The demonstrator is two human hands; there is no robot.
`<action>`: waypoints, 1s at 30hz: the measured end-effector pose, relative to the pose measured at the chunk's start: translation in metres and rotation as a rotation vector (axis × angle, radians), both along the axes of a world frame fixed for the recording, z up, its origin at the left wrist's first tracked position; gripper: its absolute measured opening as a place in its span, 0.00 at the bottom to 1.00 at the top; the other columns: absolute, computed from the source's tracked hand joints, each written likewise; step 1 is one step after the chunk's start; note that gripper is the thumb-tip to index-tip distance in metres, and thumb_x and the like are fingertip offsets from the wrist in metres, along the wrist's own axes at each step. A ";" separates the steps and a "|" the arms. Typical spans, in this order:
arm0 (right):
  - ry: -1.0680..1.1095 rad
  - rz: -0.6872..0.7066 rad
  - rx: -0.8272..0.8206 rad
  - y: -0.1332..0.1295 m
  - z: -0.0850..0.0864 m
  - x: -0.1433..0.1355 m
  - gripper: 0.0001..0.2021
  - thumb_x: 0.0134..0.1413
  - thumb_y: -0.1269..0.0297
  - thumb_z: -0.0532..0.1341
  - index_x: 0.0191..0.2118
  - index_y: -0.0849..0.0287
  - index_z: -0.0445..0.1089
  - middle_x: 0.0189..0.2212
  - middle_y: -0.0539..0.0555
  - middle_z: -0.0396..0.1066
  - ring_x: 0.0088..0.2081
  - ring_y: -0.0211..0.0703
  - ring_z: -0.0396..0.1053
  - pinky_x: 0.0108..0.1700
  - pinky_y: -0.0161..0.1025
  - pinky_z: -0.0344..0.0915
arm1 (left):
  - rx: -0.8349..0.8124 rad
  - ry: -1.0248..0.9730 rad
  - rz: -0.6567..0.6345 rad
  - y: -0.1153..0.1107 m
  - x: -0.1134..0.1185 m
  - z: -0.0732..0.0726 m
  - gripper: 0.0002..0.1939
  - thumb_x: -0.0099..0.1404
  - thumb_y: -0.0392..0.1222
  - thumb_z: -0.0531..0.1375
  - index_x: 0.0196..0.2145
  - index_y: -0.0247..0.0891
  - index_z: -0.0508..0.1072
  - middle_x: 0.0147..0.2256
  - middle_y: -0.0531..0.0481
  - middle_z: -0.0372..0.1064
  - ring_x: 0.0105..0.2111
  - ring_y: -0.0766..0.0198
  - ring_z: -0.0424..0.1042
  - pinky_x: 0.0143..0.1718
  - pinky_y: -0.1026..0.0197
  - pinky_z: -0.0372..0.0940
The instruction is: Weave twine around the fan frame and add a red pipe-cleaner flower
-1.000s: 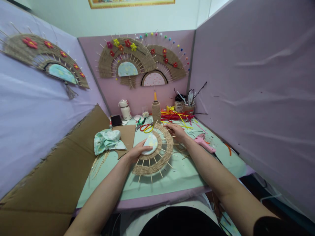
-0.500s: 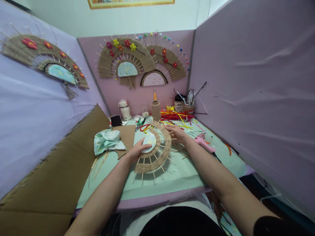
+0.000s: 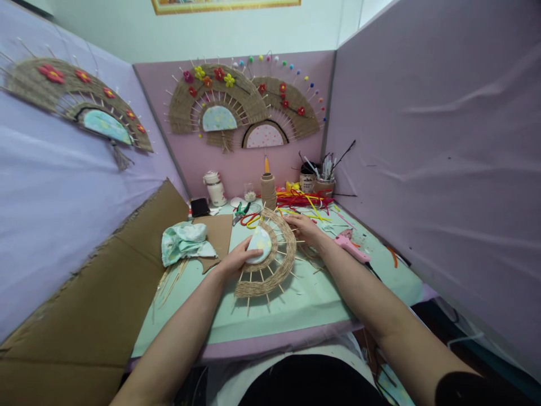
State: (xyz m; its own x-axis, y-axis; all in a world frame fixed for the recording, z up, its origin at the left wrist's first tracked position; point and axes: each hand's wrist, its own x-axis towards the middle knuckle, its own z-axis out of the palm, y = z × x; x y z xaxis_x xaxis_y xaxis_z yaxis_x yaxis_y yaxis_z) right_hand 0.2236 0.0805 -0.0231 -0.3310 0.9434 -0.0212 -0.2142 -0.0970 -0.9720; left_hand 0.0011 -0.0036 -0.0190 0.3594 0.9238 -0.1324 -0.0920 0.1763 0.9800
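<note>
**Woven fan (image 3: 290, 248) being held up at the worktable by both sides**

The left hand (image 3: 237, 259) is grasping the fan at its straight edge, thumb lying across the padded half-round panel (image 3: 259, 242), fingers going behind. The right hand (image 3: 305, 228) is working at the upper outer rim, fingers curling close together; cannot tell whether they are pinching the rim, a stick or a strand.

The fan is sitting in front of the person over the mint-green tabletop (image 3: 321, 310), its straight side facing left and its thin sticks poking out past the outer twine band. Cannot tell whether any part is touching the table.

Just behind it a twine cone (image 3: 267, 192) is standing upright, scissors (image 3: 252, 220) lying to its left. Red and yellow craft stems (image 3: 302, 198) are heaping up behind the right hand. A pink glue gun (image 3: 350, 248) is lying right of the right forearm. Left of the left hand, a crumpled patterned cloth (image 3: 186, 242) is partly covering a cardboard piece (image 3: 223, 228); loose sticks (image 3: 172, 285) are lying below. Flowered fans (image 3: 180, 107) are hanging on the walls.
</note>
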 end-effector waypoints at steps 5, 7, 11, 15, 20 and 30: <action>-0.040 0.047 -0.026 -0.001 -0.001 -0.001 0.11 0.40 0.59 0.66 0.28 0.60 0.68 0.18 0.46 0.66 0.18 0.30 0.58 0.18 0.28 0.49 | -0.092 -0.081 -0.053 0.000 -0.005 -0.003 0.32 0.49 0.38 0.66 0.52 0.34 0.64 0.37 0.43 0.74 0.29 0.62 0.73 0.31 0.64 0.66; -0.058 0.084 -0.042 -0.003 -0.001 -0.002 0.11 0.39 0.59 0.66 0.27 0.60 0.68 0.16 0.44 0.62 0.15 0.28 0.53 0.17 0.28 0.45 | -0.156 -0.092 -0.065 -0.001 -0.006 -0.004 0.29 0.49 0.38 0.66 0.49 0.33 0.66 0.36 0.43 0.75 0.27 0.64 0.72 0.29 0.65 0.65; -0.094 0.147 -0.069 -0.008 -0.001 -0.004 0.13 0.39 0.57 0.66 0.29 0.60 0.69 0.13 0.42 0.58 0.13 0.26 0.48 0.16 0.28 0.43 | -0.247 -0.089 -0.091 -0.001 -0.005 -0.006 0.23 0.48 0.37 0.67 0.43 0.31 0.70 0.34 0.42 0.75 0.27 0.65 0.72 0.29 0.66 0.65; -0.111 0.190 -0.078 -0.012 0.000 -0.005 0.14 0.39 0.56 0.66 0.29 0.61 0.68 0.12 0.41 0.55 0.13 0.26 0.46 0.17 0.28 0.43 | -0.271 -0.093 -0.103 0.000 -0.006 -0.009 0.20 0.48 0.38 0.67 0.39 0.30 0.71 0.32 0.42 0.75 0.27 0.64 0.72 0.31 0.64 0.66; -0.113 0.239 -0.069 -0.012 -0.002 -0.010 0.13 0.38 0.57 0.66 0.24 0.61 0.65 0.12 0.41 0.53 0.14 0.26 0.46 0.16 0.28 0.41 | -0.305 -0.093 -0.148 0.001 -0.010 -0.014 0.20 0.47 0.40 0.68 0.37 0.28 0.72 0.31 0.39 0.75 0.29 0.60 0.74 0.33 0.61 0.67; -0.230 0.215 0.036 -0.007 -0.013 -0.012 0.17 0.38 0.53 0.66 0.21 0.62 0.65 0.14 0.45 0.57 0.15 0.28 0.52 0.17 0.29 0.46 | -0.314 -0.050 -0.150 -0.002 -0.008 -0.013 0.20 0.44 0.36 0.69 0.37 0.28 0.72 0.31 0.40 0.75 0.27 0.61 0.74 0.30 0.63 0.67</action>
